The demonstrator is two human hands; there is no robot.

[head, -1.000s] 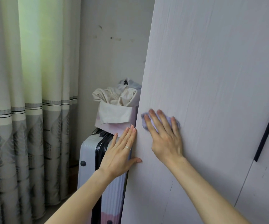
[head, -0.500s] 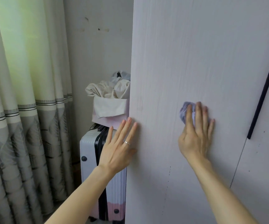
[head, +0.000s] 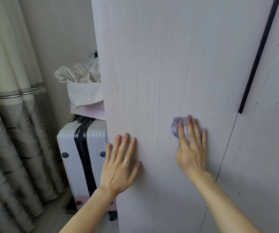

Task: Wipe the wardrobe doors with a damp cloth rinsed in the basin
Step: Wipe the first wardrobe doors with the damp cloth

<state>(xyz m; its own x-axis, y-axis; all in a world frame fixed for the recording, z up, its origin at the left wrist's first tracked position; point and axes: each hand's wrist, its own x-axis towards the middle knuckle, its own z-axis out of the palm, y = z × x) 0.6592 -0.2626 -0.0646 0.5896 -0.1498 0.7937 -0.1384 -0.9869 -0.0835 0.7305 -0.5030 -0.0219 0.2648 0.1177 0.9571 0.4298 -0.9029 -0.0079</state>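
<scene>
A pale wood-grain wardrobe door [head: 177, 56] fills most of the view, with a long dark handle [head: 259, 52] at its right edge. My right hand [head: 191, 147] presses a bunched lilac cloth [head: 175, 127] flat against the door at its lower middle; only the cloth's left part shows past my fingers. My left hand [head: 120, 163] lies flat and spread on the door near its left edge, a ring on one finger, holding nothing. A second door panel [head: 266, 148] stands to the right. No basin is in view.
Left of the wardrobe stands a white suitcase [head: 81, 148] with a dark stripe, and a box of crumpled light fabric [head: 83, 84] sits on top. Patterned curtains [head: 9, 115] hang along the far left. A strip of floor [head: 54, 216] shows below.
My right hand and the cloth swept from the door's left edge to its middle, then back a little leftward. My left hand stays flat near the left edge.
</scene>
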